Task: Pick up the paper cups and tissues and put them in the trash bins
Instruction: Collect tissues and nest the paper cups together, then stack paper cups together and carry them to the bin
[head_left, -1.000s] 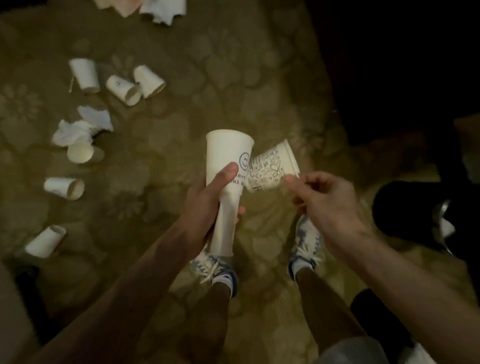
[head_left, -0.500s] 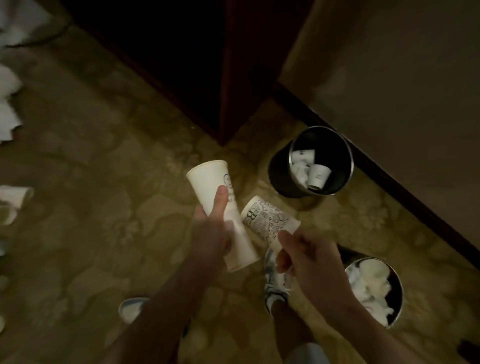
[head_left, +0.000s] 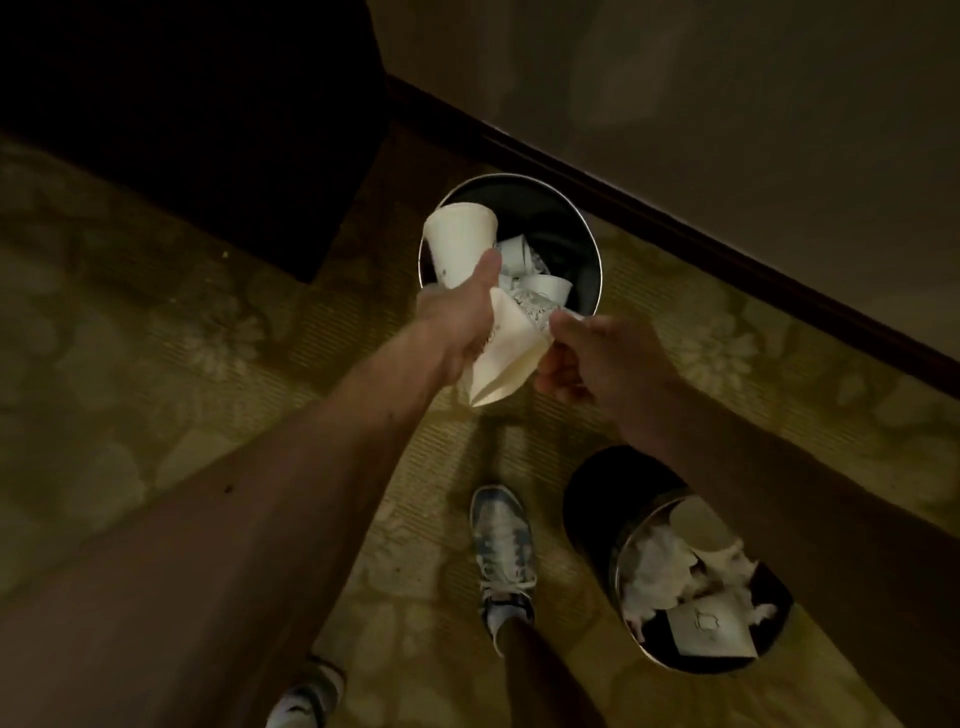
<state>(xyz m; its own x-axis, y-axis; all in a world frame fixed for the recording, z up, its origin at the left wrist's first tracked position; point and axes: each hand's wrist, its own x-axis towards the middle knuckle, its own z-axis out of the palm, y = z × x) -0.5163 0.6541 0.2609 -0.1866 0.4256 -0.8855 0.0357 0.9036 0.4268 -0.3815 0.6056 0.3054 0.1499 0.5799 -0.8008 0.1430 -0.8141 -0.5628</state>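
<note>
My left hand (head_left: 457, 317) grips a tall stack of white paper cups (head_left: 462, 239), its open end tipped over the far trash bin (head_left: 592, 249). My right hand (head_left: 592, 358) pinches the rim of a smaller patterned paper cup (head_left: 535, 309), held just above the bin's near edge and partly hidden behind the stack. Several white cups lie inside that bin. A second trash bin (head_left: 587, 499) at the lower right holds white tissues (head_left: 654, 566) and flattened paper.
A beige wall with a dark baseboard (head_left: 727, 249) runs diagonally behind the bins. Dark wooden furniture (head_left: 208, 130) fills the upper left. My shoes (head_left: 501, 545) stand on patterned carpet (head_left: 156, 364) between the two bins.
I have stepped up to the bins. Both hands moved forward with their cups, from over the carpet to over the far bin's opening. The littered floor has left the view.
</note>
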